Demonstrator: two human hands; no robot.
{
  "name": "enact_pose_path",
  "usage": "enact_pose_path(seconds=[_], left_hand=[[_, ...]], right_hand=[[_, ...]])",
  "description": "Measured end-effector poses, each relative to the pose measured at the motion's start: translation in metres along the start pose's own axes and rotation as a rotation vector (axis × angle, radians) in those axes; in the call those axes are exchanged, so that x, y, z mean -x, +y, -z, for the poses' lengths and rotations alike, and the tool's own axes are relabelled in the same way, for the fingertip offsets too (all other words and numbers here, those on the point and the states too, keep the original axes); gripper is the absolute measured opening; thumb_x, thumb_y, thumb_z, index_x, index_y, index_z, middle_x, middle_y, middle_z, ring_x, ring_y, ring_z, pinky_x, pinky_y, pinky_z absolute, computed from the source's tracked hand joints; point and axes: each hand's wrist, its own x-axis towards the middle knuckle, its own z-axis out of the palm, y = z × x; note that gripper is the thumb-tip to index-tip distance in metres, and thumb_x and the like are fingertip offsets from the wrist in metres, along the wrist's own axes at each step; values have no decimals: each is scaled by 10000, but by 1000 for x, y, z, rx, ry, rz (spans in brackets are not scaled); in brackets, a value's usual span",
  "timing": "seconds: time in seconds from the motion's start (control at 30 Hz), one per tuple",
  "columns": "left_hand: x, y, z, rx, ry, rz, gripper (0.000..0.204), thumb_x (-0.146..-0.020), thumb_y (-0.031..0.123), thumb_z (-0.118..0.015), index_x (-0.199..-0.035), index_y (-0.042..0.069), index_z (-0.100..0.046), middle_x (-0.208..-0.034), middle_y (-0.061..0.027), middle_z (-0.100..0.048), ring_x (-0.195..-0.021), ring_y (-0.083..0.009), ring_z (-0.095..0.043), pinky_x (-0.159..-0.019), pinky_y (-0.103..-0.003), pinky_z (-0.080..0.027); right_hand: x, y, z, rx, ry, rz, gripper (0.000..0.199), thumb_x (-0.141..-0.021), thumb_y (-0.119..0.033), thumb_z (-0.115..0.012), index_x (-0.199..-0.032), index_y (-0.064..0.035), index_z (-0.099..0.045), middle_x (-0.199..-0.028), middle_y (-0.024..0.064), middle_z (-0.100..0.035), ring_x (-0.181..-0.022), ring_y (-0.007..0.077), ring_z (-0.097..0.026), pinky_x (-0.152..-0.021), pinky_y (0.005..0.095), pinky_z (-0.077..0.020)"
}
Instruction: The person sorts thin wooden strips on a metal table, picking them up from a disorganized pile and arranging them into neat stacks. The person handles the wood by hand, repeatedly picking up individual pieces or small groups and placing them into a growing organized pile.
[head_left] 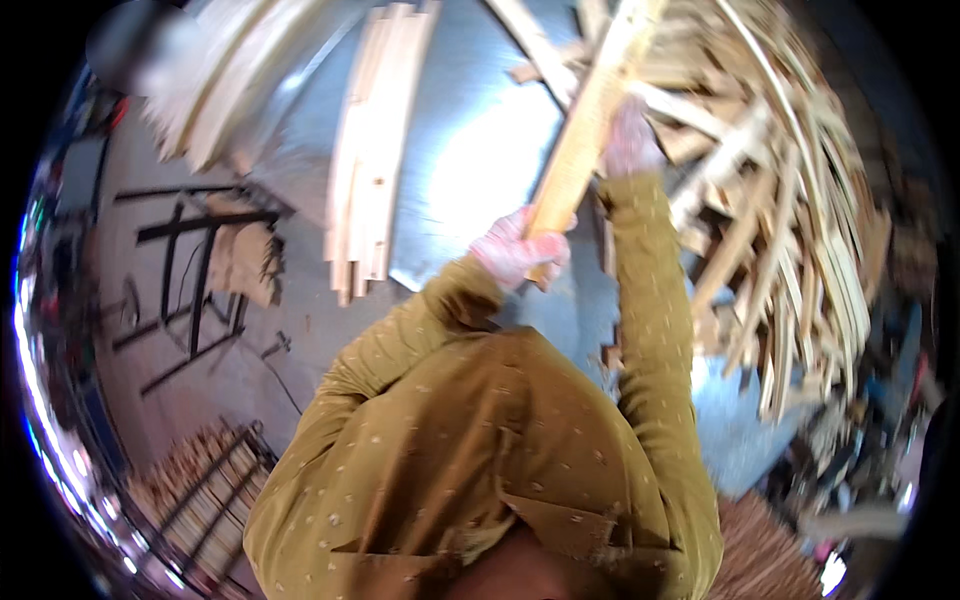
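A long pale wooden board (583, 143) slants over the metal table (470, 160), its near end toward my body. My left hand (515, 247), in a whitish-pink glove, is closed around that near end, with the thumb and fingers wrapped over it. Farther up, my right hand (632, 140), gloved too, is at the board's right edge and appears to grip it; its fingers are blurred and partly hidden. Just beyond the right hand lies a loose heap of wooden strips (735, 170).
Left of the board, a row of long strips (370, 150) lies side by side on the table. More long boards (215, 80) are at the far left. A black metal frame (205, 260) stands on the floor left, and a rack of stacked wood (205, 490) is at lower left.
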Motion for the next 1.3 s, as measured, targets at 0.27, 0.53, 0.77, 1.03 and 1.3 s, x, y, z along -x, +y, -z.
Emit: enact_pose_path(seconds=[0.27,0.53,0.77,1.03,1.3], left_hand=[[68,87,176,142,611,-209,558,-883,506,-666,-1163,39,-544,-802,-36,-589,-591,-146,-552,-491,-292,-483],[60,156,233,59,244,-259,674,-867,604,-626,-1170,6,-553,-792,-60,-616,-528,-152,-572,-455,-264,-475],[-10,172,111,-1199,-488,53,448,-848,347,-729,-1212,103,-633,-935,-95,-700,-891,-228,-651,-835,-359,-511],[-122,59,-12,-1239,-102,-788,841,-818,464,-732,-1432,-6,-401,-1381,-224,-499,-1277,-340,-483,-1094,-424,-361],[-143,-146,-140,-1633,-418,-563,997,-713,281,-793,-1490,-38,-256,-1459,-301,-379,-1352,-420,-377,-1134,-442,-313]], right_hand=[[77,59,41,1785,593,-557,1053,-763,-431,-750,-1563,-173,-117,-1402,304,-416,-1249,445,-483,-1058,470,-403],[58,20,-38,1713,349,34,676,-809,-308,-753,-1389,-76,-496,-1316,247,-519,-1173,405,-544,-971,436,-486],[93,-131,-163,2454,84,279,751,-837,-576,-631,-1381,-77,-490,-1282,200,-561,-1112,367,-573,-919,466,-484],[466,-56,-195,1479,1467,-370,352,-925,-184,-612,-1258,-74,-580,-1046,188,-644,-941,332,-642,-821,387,-529],[827,70,-109,502,2644,-955,496,-909,-463,-489,-1250,-115,-584,-1172,230,-639,-1117,418,-590,-956,473,-462]])
